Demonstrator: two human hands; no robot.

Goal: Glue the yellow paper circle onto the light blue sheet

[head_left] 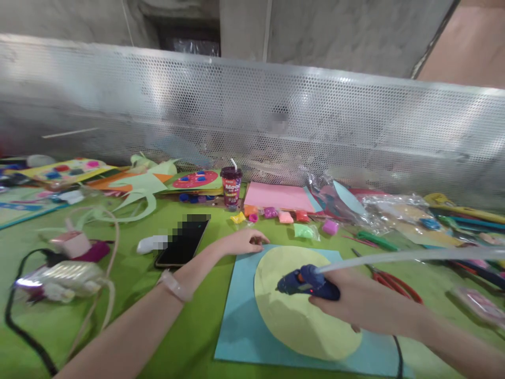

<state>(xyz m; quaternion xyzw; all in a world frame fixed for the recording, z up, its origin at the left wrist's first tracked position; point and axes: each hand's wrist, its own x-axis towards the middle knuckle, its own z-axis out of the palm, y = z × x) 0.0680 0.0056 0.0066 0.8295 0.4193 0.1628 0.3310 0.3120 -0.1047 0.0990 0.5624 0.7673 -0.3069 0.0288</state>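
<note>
Head view: R hand (pixel 347 296) is gripping a glue gun (pixel 307 284) above the blue sheet (pixel 239 321); L hand (pixel 245 242) is half-curling, seemingly empty, at the sheet's far edge. Yellow oval (pixel 305 323) is lying on the sheet, prob. already cut, undecorated; can't tell if glued. Small coloured packs (pixel 286 217) are sitting beyond the sheet, apparently not yet added.

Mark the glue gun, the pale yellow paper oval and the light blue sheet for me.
Glue gun (pixel 306 284): head view, middle of its dark blue body.
Pale yellow paper oval (pixel 294 316): head view, bare surface below the gun.
Light blue sheet (pixel 240 310): head view, uncovered area left of the oval.
</note>
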